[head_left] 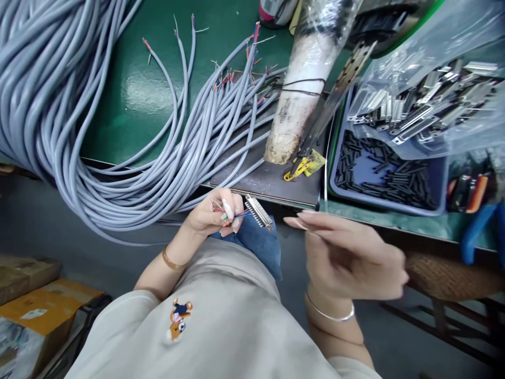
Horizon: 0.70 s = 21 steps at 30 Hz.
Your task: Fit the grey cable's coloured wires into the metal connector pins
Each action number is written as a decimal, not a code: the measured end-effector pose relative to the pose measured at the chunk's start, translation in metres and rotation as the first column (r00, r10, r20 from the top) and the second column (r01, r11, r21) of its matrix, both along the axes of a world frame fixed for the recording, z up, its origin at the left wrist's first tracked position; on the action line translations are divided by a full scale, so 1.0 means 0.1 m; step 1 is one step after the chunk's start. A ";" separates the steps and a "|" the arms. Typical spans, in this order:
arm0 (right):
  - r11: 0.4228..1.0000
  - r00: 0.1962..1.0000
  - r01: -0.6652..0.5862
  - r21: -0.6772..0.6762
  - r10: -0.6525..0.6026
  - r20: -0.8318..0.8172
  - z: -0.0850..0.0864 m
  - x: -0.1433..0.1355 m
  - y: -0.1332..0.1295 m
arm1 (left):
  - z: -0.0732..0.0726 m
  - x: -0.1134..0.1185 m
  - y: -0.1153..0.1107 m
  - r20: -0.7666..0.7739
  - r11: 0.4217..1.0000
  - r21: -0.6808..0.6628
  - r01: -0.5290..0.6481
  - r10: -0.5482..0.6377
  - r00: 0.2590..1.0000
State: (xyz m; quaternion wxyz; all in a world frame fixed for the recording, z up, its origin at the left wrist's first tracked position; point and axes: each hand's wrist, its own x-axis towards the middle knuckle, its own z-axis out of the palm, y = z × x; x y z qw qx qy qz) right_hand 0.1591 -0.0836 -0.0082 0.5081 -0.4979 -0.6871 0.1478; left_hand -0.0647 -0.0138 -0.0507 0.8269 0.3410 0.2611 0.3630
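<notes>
Many grey cables (59, 105) loop over the left of the green table (130, 89), their stripped ends fanning toward the middle. Boxes (35, 295) sit on the floor at lower left. Below the table edge, the left hand (211, 213) has its fingers (228, 209) closed on thin coloured wires (241, 214) that run into a metal connector (258, 211), which sticks out tilted just right of the fingertips, in the air above the person's lap. A pale wrapped cylinder (295, 100) stands tilted on the table behind it, with a yellow-handled tool (302, 166) at its foot. The right hand (347, 252) hovers just right of the connector, apart from it, blurred; its fingers (311, 220) are stretched out toward the left and grip nothing that I can see. A blue tray (389, 208) of small black tubes (379, 168) sits at right, under a clear bag (434, 100) of metal connector shells. Orange-handled pliers (471, 192) lie at the far right
</notes>
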 end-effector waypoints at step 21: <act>0.984 0.987 0.121 0.131 -0.133 0.091 -0.05 -0.03 0.34 | 0.57 0.63 0.02 -0.321 0.884 0.303 -0.357 0.447 0.835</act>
